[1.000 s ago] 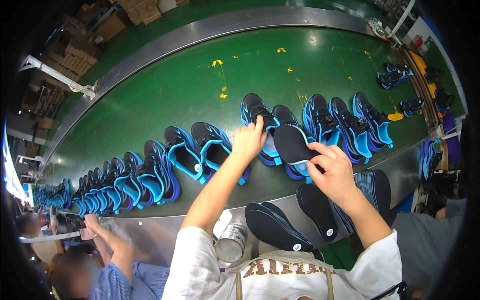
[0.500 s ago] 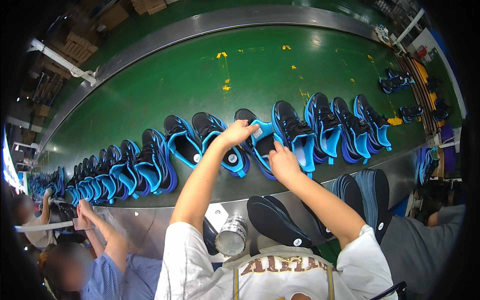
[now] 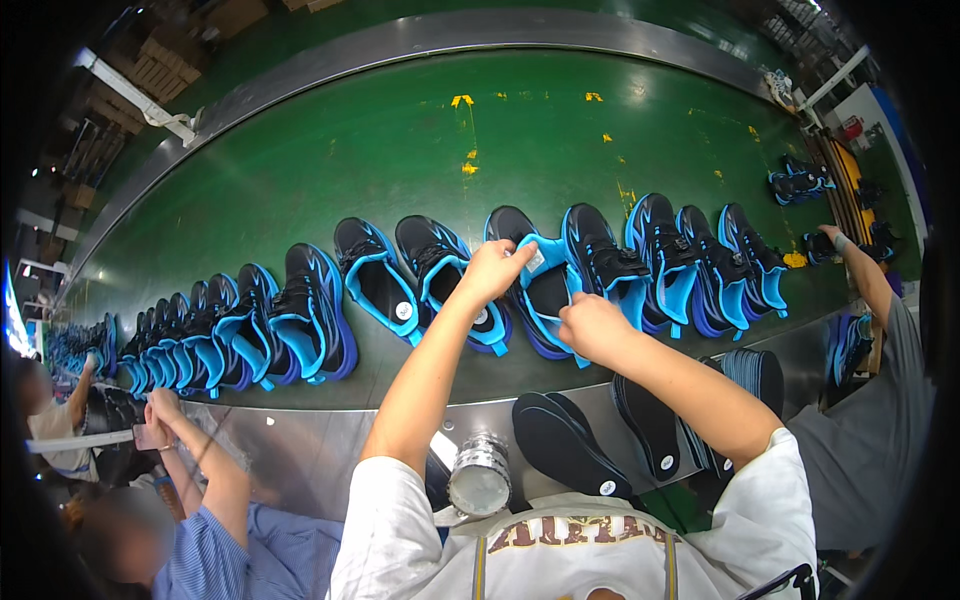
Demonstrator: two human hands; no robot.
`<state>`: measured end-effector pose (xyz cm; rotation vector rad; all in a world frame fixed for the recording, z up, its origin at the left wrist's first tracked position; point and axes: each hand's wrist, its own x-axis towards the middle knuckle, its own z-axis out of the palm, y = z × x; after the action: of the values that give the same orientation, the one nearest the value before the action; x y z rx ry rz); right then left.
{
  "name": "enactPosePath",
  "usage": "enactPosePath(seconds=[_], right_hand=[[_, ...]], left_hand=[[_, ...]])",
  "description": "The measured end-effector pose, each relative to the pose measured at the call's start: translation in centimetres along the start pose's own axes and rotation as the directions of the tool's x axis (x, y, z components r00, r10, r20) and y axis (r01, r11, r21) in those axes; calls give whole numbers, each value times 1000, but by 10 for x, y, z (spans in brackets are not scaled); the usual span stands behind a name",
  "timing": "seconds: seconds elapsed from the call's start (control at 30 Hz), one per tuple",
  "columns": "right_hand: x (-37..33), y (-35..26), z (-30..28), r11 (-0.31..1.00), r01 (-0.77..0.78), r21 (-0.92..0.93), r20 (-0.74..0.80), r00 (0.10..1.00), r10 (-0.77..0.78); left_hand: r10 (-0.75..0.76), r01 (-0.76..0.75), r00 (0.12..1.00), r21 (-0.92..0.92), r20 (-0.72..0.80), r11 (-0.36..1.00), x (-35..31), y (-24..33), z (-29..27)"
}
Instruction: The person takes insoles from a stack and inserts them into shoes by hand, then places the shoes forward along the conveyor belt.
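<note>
A black sneaker with a bright blue lining (image 3: 549,292) lies in front of me, toe pointing away. My left hand (image 3: 494,272) pinches its blue tongue (image 3: 541,256) and folds it back, so a small pale label shows. On the near right side of the same shoe, my right hand (image 3: 597,328) has its fingers curled at the collar edge; the fingertips are partly hidden. Left of it, two shoes (image 3: 383,290) (image 3: 441,268) show black insoles with a round white sticker at the heel. Another sneaker (image 3: 597,250) stands close on the right.
Similar sneakers (image 3: 310,310) line the green conveyor belt (image 3: 330,150) both ways. Stacked black insoles (image 3: 565,440) and a grimy round tin (image 3: 480,480) sit along the metal near edge (image 3: 330,440). Co-workers are at both sides; one's arm (image 3: 865,275) reaches over the belt at right.
The shoes and my hands sit slightly further right in the picture. My right fingers have curled closer to the shoe's collar. At right, a co-worker's arm has come over the belt.
</note>
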<state>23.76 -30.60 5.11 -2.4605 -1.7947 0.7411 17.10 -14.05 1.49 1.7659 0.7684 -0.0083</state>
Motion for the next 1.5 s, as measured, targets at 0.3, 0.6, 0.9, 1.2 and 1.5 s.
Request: enactPosePath(seconds=[0.3,0.6,0.9,1.2,1.5], right_hand=[[51,7,43,997,-18,-79,-62,998,14],[53,10,39,958,-3,-285,376,920,115],[50,20,46,937,173,-303,299,951,-78],[112,24,77,992,-44,122,266,964,10],[52,32,50,797,436,-418,100,894,-436]], left_hand=[[-33,26,997,104,65,994,7,-4,-2],[19,-27,997,116,76,993,1,-6,1],[33,-97,929,-157,-370,983,-14,-4,51],[343,-305,899,173,-272,936,-12,-15,62],[372,-186,851,448,-372,875,-7,-12,50]])
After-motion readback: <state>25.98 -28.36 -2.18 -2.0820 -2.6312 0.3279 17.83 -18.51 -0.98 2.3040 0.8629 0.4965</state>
